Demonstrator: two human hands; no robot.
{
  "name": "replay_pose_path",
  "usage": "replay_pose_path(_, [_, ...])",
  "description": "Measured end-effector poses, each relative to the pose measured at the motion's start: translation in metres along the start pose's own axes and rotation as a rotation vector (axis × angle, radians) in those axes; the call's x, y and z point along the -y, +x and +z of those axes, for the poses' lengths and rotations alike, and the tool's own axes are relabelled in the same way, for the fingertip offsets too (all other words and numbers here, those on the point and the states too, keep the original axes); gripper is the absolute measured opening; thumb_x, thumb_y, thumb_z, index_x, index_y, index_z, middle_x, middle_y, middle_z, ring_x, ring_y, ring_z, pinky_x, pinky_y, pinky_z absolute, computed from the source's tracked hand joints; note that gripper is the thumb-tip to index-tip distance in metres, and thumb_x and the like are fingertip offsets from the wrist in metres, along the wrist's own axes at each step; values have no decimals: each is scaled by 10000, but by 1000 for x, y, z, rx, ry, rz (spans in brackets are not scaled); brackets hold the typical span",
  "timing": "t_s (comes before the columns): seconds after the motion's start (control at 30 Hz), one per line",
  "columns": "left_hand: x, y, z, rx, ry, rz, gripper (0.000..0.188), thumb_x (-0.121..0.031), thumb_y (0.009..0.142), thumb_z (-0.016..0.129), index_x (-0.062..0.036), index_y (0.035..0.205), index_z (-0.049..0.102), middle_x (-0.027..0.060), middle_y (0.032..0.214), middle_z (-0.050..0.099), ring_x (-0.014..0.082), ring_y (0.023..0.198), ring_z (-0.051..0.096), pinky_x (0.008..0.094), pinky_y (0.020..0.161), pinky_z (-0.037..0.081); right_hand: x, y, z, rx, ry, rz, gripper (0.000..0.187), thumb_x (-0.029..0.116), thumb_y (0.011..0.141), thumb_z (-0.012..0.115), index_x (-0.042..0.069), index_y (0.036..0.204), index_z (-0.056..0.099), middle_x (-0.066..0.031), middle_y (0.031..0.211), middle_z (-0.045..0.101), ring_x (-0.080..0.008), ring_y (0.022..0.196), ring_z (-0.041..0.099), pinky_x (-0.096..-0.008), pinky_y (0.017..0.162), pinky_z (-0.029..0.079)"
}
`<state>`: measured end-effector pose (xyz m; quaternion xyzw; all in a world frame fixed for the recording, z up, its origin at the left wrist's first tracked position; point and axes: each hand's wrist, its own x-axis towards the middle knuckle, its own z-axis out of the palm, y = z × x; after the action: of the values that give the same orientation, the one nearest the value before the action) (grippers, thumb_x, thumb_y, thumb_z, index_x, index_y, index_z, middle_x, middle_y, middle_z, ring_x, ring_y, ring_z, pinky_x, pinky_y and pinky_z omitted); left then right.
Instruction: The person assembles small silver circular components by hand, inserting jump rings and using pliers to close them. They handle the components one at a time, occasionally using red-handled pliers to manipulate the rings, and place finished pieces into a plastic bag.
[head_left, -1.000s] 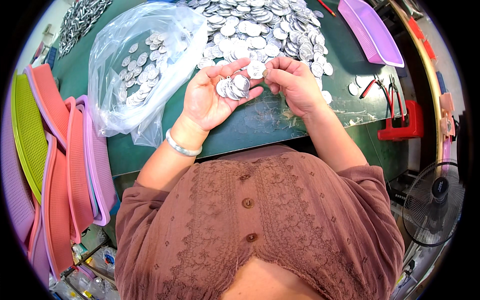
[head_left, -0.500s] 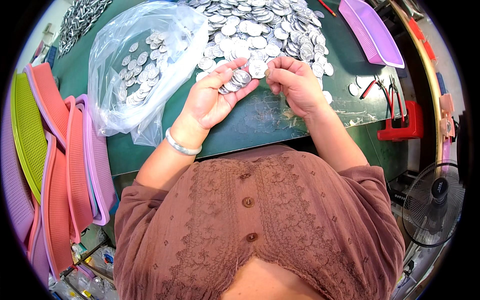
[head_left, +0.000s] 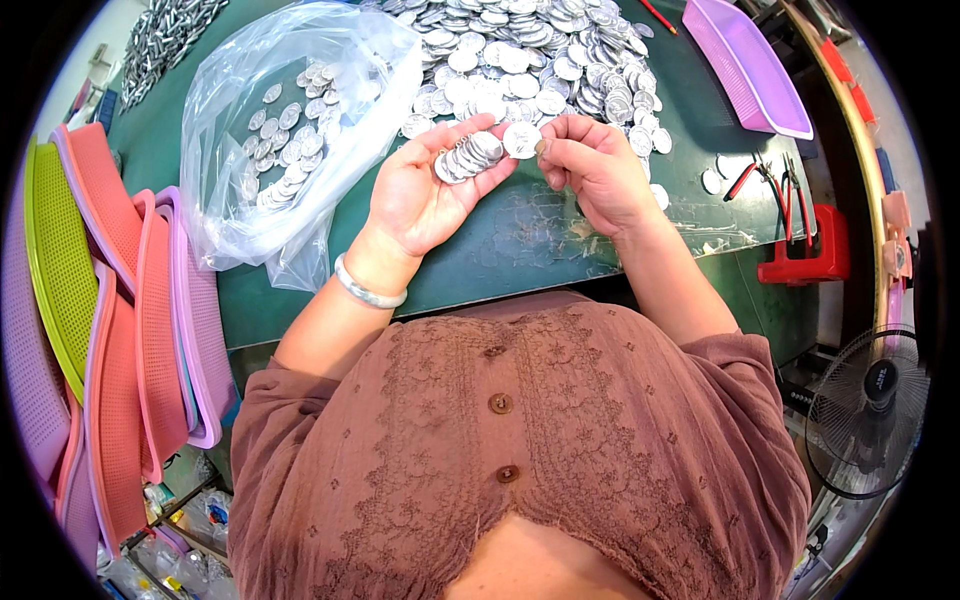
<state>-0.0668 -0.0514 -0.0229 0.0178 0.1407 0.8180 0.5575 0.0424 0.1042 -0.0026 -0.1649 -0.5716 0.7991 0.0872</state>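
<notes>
Several round silver metal discs with raised relief (head_left: pixel 468 158) lie fanned in a row across the fingers of my left hand (head_left: pixel 425 185), palm up and fingers curled around them. My right hand (head_left: pixel 597 175) pinches the edge of a single silver disc (head_left: pixel 521 140) between thumb and forefinger, just beside the left fingertips. Beyond both hands spreads a large heap of similar discs (head_left: pixel 530 70). Left of them lies a clear plastic bag (head_left: pixel 220 130), its mouth toward the table's front edge, with more discs (head_left: pixel 290 140) inside.
The green table (head_left: pixel 420 285) has a worn patch near its front edge. At right are a purple basket (head_left: pixel 750 70), red-handled pliers (head_left: pixel 768 185) and a red stool-like object (head_left: pixel 815 250). Stacked plastic baskets (head_left: pixel 110 400) stand left, small metal parts (head_left: pixel 165 45) far left, a fan (head_left: pixel 870 410) right.
The discs in my left hand have tilted and fanned into a longer row. The single disc in my right fingers stays almost in place; the whole view has shifted slightly.
</notes>
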Motion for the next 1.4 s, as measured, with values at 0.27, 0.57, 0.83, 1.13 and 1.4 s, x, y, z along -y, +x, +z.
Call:
replay_pose_path(0.27, [-1, -4, 7, 65, -85, -37, 617, -375, 910, 285, 148, 1236, 258, 280, 1243, 368, 365, 1176, 360, 498, 1028, 207, 0, -2, 1, 5, 13, 16, 59, 65, 758, 568, 19, 791, 551, -21, 669, 541, -77, 554, 463, -176, 527, 362])
replay_pose_path(0.57, [0, -5, 13, 42, -35, -38, 643, -404, 909, 283, 151, 1232, 263, 276, 1254, 358, 359, 1188, 348, 497, 1024, 221, -4, -1, 1, -10, 44, 31, 75, 65, 748, 580, 19, 805, 563, -9, 668, 544, -68, 537, 449, -177, 503, 345])
replay_pose_path(0.83, [3, -5, 5, 17, 131, -36, 412, -182, 906, 364, 85, 1220, 342, 211, 1173, 459, 292, 1108, 453, 438, 972, 352, -3, -3, 5, -17, 48, 25, 101, 62, 728, 605, 7, 809, 580, 9, 680, 542, -56, 536, 429, -179, 507, 341])
replay_pose_path(1.13, [10, -6, 13, -180, 375, -3, 268, -87, 834, 520, 18, 1077, 483, 107, 1007, 536, 197, 914, 544, 336, 822, 470, -7, -7, 4, 33, -77, 33, 87, 82, 740, 606, 20, 800, 598, 21, 666, 540, -45, 543, 432, -177, 489, 338])
replay_pose_path(1.4, [-5, -23, 29, -279, 471, 35, 190, -56, 806, 527, -12, 989, 497, 164, 916, 566, 201, 715, 580, 214, 514, 488, 9, 5, -15, -194, -758, -309, 146, 139, 766, 572, 6, 812, 612, -58, 656, 583, -111, 572, 507, -257, 552, 419])
